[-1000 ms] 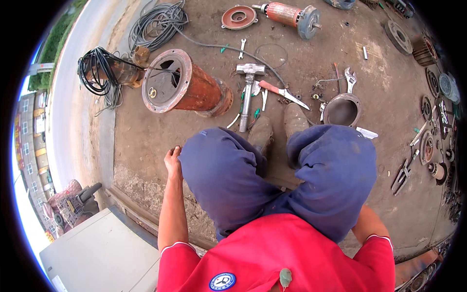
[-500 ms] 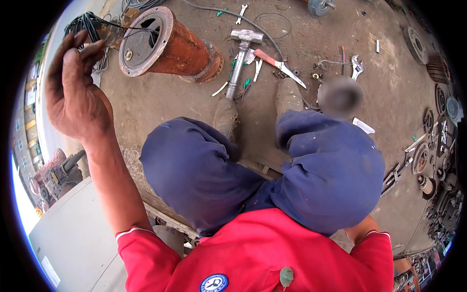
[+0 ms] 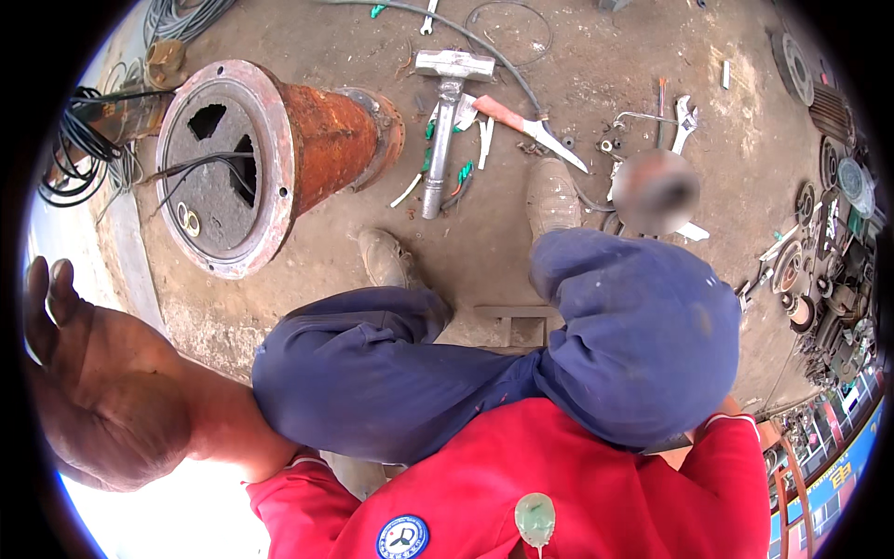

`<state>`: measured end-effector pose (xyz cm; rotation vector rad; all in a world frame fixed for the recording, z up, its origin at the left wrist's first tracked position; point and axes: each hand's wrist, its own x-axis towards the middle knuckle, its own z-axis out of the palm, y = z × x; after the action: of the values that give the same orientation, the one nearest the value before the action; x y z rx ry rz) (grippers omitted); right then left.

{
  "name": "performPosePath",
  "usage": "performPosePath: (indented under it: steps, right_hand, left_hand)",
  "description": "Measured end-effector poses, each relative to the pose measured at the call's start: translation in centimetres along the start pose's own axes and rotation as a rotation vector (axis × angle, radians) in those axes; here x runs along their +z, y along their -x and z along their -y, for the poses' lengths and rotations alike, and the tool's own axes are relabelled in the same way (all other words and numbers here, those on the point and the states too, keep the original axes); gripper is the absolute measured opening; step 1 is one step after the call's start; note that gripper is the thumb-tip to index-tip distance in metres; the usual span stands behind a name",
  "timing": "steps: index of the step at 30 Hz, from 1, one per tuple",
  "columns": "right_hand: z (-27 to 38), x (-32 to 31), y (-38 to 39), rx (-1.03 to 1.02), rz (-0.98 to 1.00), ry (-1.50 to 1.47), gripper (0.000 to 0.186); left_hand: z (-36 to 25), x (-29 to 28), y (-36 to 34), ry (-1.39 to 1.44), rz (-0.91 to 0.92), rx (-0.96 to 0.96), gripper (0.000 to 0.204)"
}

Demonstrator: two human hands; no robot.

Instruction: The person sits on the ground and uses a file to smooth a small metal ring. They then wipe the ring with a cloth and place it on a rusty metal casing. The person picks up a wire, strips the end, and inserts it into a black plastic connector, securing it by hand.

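Note:
My left hand [image 3: 102, 382] is raised at the lower left, palm showing, fingers apart and empty. My right hand is hidden behind my right leg [image 3: 643, 326]. A rusty red cylindrical housing [image 3: 331, 140] lies left of my boots, its grey flanged end holding cables and small brass rings [image 3: 189, 220]. A steel sledgehammer [image 3: 438, 140] lies in front, beside a red-handled saw [image 3: 501, 114] and cut wire pieces [image 3: 403, 191]. An adjustable wrench [image 3: 684, 121] lies at the right, beside a blurred round part [image 3: 656, 191]. An open-end wrench [image 3: 428, 17] is at the top.
Coiled grey cable [image 3: 182, 19] and another machine with black cables [image 3: 74, 149] are at the left. Metal rings [image 3: 793, 70], castings and tools crowd the right edge. A metal frame [image 3: 510, 312] lies under my legs.
My left hand rose from beside my knee, then swung left and down with fingers apart. My left knee and boot shifted. The view moved, so the housing appears further left.

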<state>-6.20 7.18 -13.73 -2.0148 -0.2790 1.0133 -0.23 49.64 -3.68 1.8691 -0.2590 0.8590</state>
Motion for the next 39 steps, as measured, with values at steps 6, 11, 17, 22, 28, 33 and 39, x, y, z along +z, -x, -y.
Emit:
performPosePath:
  steps: [6,11,17,22,28,33,39]
  right_hand:
    - [-2.9,1.0,-4.0,0.023,0.115,-0.028,0.027]
    - [-11.2,1.9,-5.8,0.058,0.223,0.039,0.028]
    - [-25.6,0.5,-2.1,0.331,0.301,0.302,0.029]
    - [-21.2,-2.4,-3.7,0.192,-0.151,-0.06,0.029]
    - [-19.3,-2.5,-12.1,0.123,-0.299,-0.054,0.022]
    - [-19.7,0.7,-18.0,0.039,-0.262,0.275,0.021]
    - [-18.6,2.4,-20.7,-0.145,-0.238,0.54,0.021]
  left_hand:
    - [-1.9,-4.8,0.5,-0.036,-0.072,-0.091,0.038]
    - [-8.0,-0.1,3.2,-0.443,-0.251,-0.087,0.037]
    - [-13.7,4.2,5.5,-0.666,-0.106,-0.059,0.033]
    - [-16.1,7.8,4.0,-0.638,0.101,0.027,0.034]
    - [-12.9,13.5,4.9,-0.548,0.333,0.055,0.031]
    - [-10.4,12.6,7.0,-0.504,0.565,-0.17,0.026]
    - [-9.1,9.4,7.9,-0.42,0.469,-0.464,0.028]
